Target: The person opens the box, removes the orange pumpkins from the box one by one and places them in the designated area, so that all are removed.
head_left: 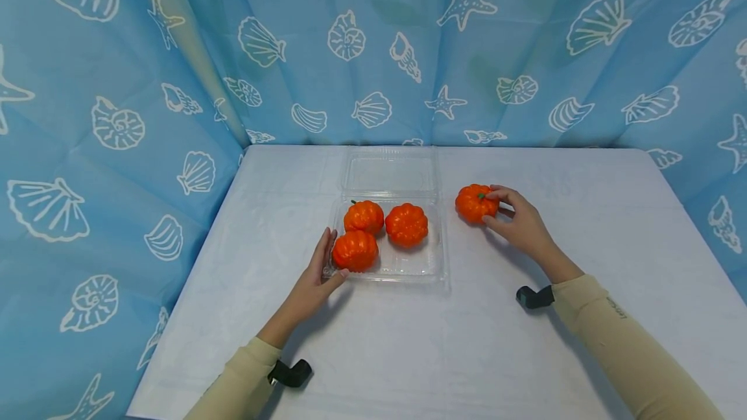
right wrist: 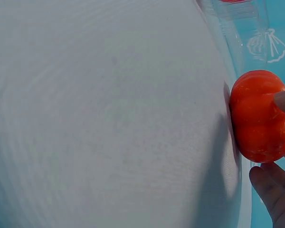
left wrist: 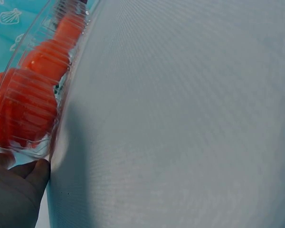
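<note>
On the white table a clear plastic clamshell container (head_left: 408,272) lies with its lid (head_left: 390,170) folded back. Inside it are three small orange toy pumpkins: one at the back left (head_left: 363,216), one at the front left (head_left: 355,252) and one on the right (head_left: 406,225). My left hand (head_left: 309,287) holds the container's front left corner, thumb at the front edge and fingers along the side. To the right of the container, my right hand (head_left: 523,229) grips another orange pumpkin (right wrist: 256,118) with a green stem, thumb and fingers around it, low at the tabletop.
A blue curtain (head_left: 327,76) with white shell and starfish prints hangs behind the table and along its left side. Each wrist wears a black camera mount, one on the left (head_left: 290,373) and one on the right (head_left: 533,297). White tabletop (head_left: 385,349) extends in front of the container.
</note>
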`<state>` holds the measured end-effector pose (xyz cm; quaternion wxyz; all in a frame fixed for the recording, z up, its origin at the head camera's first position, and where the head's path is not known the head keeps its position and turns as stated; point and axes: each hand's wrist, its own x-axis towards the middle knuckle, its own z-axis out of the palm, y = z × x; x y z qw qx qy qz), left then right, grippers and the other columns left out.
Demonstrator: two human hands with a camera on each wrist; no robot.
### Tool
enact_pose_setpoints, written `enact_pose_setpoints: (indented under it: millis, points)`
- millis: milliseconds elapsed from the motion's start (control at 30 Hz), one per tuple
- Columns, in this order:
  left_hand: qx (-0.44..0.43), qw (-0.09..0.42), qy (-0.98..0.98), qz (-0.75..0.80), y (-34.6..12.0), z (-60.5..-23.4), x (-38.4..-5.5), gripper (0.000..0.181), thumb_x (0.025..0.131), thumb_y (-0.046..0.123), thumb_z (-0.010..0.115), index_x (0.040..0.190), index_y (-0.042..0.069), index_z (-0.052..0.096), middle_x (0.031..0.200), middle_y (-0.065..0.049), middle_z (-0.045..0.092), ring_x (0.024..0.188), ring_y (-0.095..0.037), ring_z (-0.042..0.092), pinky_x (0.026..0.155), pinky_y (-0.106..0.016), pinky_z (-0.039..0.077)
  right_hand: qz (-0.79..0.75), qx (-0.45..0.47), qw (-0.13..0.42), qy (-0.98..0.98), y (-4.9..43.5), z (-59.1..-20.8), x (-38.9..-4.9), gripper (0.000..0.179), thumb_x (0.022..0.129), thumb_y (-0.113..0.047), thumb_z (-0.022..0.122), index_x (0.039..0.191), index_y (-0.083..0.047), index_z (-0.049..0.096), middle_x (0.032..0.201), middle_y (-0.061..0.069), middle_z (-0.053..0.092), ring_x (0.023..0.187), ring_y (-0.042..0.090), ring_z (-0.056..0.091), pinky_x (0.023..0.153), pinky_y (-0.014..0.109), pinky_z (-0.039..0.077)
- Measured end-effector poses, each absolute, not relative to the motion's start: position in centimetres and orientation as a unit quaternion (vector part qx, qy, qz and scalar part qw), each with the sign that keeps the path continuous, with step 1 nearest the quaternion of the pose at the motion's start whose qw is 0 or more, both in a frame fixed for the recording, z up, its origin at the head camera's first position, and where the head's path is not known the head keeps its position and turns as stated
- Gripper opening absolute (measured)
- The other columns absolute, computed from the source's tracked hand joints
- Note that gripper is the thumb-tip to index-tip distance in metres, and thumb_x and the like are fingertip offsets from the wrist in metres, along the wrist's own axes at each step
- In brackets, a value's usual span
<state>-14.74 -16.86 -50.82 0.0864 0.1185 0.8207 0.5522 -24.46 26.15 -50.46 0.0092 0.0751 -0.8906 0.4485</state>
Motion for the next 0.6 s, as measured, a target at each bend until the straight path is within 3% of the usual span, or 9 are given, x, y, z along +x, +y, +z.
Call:
enact_pose_setpoints:
  millis: [400, 600]
  points:
    - [0.119, 0.085, 0.822, 0.550, -16.83, -50.98, -14.75, 0.092, 0.099, 0.025, 0.067, 0.165, 0.014, 0.003, 0.170, -0.001, 0.018, 0.155, -0.020, 0.017, 0.122, -0.049, 0.022, 0.447, 0.079, 0.015, -0.891, 26.42, -49.69, -23.92, 0.046, 0.093, -0.009, 0.073, 0.133, 0.000, 0.052, 0.158, 0.019, 0.038, 0.142, 0.041, 0.038, 0.108, 0.058, 0.041]
    - [0.115, 0.088, 0.822, 0.551, -16.82, -50.68, -14.65, 0.093, 0.099, 0.027, 0.067, 0.165, 0.017, 0.004, 0.170, 0.000, 0.018, 0.155, -0.021, 0.017, 0.119, -0.050, 0.028, 0.442, 0.098, 0.038, -0.891, 26.31, -49.40, -23.68, 0.047, 0.094, -0.009, 0.073, 0.135, 0.001, 0.052, 0.153, 0.020, 0.041, 0.137, 0.041, 0.042, 0.106, 0.060, 0.043]
